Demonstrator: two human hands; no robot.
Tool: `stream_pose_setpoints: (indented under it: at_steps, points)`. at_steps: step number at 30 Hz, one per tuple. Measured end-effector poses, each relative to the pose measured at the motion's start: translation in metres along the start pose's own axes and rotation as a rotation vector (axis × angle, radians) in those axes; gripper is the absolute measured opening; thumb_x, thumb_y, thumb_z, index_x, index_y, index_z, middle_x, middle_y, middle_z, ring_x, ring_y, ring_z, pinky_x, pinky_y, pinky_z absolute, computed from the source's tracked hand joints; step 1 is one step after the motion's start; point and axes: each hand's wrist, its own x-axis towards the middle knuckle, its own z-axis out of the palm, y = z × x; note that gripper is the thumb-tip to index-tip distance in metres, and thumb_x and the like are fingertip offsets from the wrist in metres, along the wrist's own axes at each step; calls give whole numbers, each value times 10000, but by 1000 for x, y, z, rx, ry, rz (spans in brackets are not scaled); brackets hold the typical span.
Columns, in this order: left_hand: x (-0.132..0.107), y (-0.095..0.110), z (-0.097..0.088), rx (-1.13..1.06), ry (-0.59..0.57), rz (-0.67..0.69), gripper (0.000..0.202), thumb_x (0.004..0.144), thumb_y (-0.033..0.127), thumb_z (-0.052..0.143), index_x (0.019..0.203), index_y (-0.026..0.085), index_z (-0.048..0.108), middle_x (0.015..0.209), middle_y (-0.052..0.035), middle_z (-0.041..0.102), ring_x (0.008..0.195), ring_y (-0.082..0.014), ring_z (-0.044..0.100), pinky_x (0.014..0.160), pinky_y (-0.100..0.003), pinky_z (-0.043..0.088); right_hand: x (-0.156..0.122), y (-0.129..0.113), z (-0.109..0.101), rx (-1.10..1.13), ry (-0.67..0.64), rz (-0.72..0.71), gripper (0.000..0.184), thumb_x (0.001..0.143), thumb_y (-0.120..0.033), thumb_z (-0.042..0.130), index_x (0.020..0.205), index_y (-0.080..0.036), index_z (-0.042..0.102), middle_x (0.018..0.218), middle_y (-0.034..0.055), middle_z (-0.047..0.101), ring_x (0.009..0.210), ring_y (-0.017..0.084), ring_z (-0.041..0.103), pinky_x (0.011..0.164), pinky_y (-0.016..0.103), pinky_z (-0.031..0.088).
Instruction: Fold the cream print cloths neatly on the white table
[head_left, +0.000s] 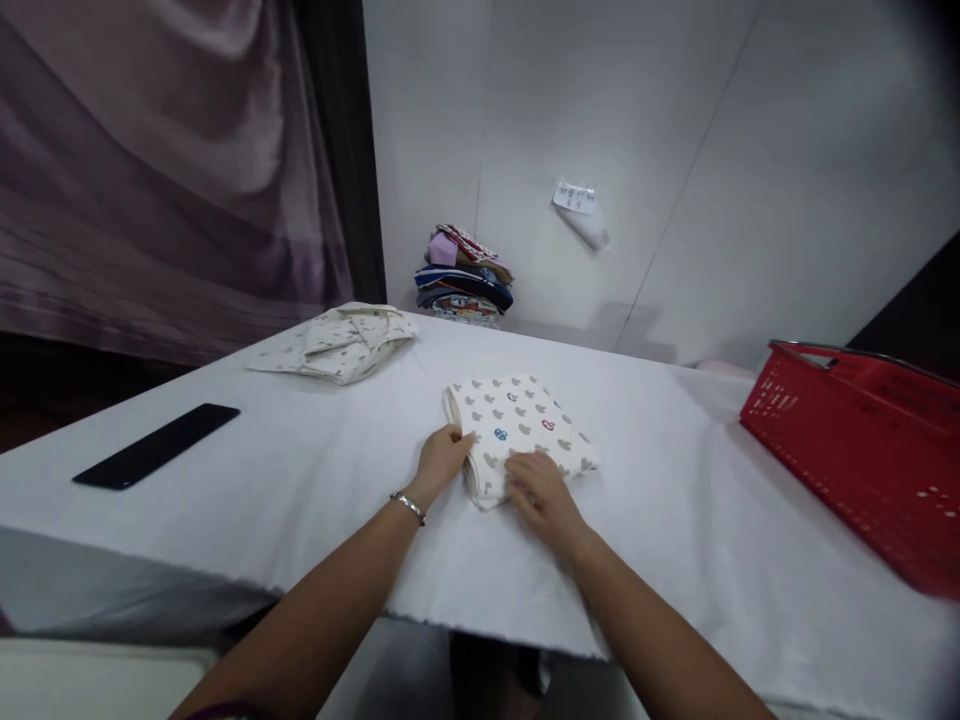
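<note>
A folded white cloth (pixel 525 425) with grey, red and blue animal-head prints lies on the white-covered table (pixel 337 480) in front of me. My left hand (pixel 444 458) pinches the cloth's left edge, thumb on top, with a silver bracelet on the wrist. Resting on the near side of the same cloth is my right hand (pixel 541 492), its fingers laid over the fabric and its palm low. At the far left of the table sits a second, loosely bunched cloth (pixel 349 340) with a small grey print, apart from both hands.
A flat black slab (pixel 157 447) lies on the left of the table. At the right stands a red plastic basket (pixel 855 440). Behind the far edge rises a stack of folded fabrics (pixel 465 280). A paper label (pixel 576 197) hangs on the wall, and a purple curtain (pixel 150 170) hangs at left.
</note>
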Motion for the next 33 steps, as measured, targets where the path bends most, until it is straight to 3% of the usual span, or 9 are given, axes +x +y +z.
stream_pose_setpoints:
  at_steps: [4, 6, 10, 15, 21, 26, 30, 33]
  points:
    - [0, -2, 0, 9, 38, -32, 209, 750, 358, 575, 857, 184, 531, 762, -9, 610, 692, -148, 563, 611, -238, 381, -7, 35, -16, -75, 191, 210, 277, 849, -273, 472, 1079, -217, 617, 1090, 86, 630, 1053, 222, 542, 966, 441, 381]
    - [0, -2, 1, 4, 40, -42, 273, 757, 348, 576, 963, 187, 499, 790, -13, 612, 728, -158, 577, 637, -245, 394, -11, 50, -24, -117, 216, 363, 301, 838, -303, 467, 1068, -200, 632, 1106, 98, 619, 1057, 231, 536, 949, 426, 404]
    - [-2, -1, 1, 31, 22, -33, 297, 796, 293, 517, 1066, 195, 442, 778, -9, 606, 744, -172, 584, 653, -260, 394, -12, 63, -35, -223, 86, 514, 336, 825, -335, 463, 1049, -171, 652, 1165, 109, 592, 1095, 238, 513, 970, 404, 388]
    - [-5, 0, 3, 24, 18, -45, 279, 798, 313, 521, 1039, 203, 431, 831, -23, 617, 759, -180, 583, 639, -264, 384, 13, 53, -37, -241, -61, 451, 282, 819, -296, 457, 961, -195, 678, 1069, 78, 648, 1018, 224, 568, 945, 389, 394]
    - [-6, -2, 3, 8, 14, -45, 193, 782, 371, 555, 839, 211, 464, 768, -6, 609, 696, -155, 564, 595, -245, 360, 73, 33, -5, -104, -202, 344, 299, 807, -253, 481, 1043, -187, 654, 1111, 82, 634, 1049, 216, 553, 942, 368, 401]
    - [-6, 2, 0, 54, -27, -39, 154, 783, 341, 547, 757, 208, 476, 703, 12, 587, 652, -141, 541, 555, -237, 327, 114, 43, 38, -80, -297, 260, 337, 831, -188, 427, 1110, -194, 615, 1162, 67, 611, 1091, 186, 532, 976, 339, 373]
    - [-6, 4, -2, 84, -51, -40, 57, 777, 257, 517, 772, 211, 484, 703, 12, 580, 660, -143, 534, 557, -242, 317, 122, 50, 65, -183, -456, 214, 394, 904, -253, 359, 1272, -204, 490, 1356, 76, 463, 1276, 208, 361, 1043, 429, 271]
    - [-9, 7, -4, 135, -35, 6, 35, 783, 238, 505, 806, 214, 491, 761, 4, 588, 690, -146, 539, 580, -250, 331, 118, 50, 72, -235, -514, 229, 430, 934, -274, 293, 1343, -202, 405, 1428, 76, 364, 1332, 213, 266, 1059, 472, 215]
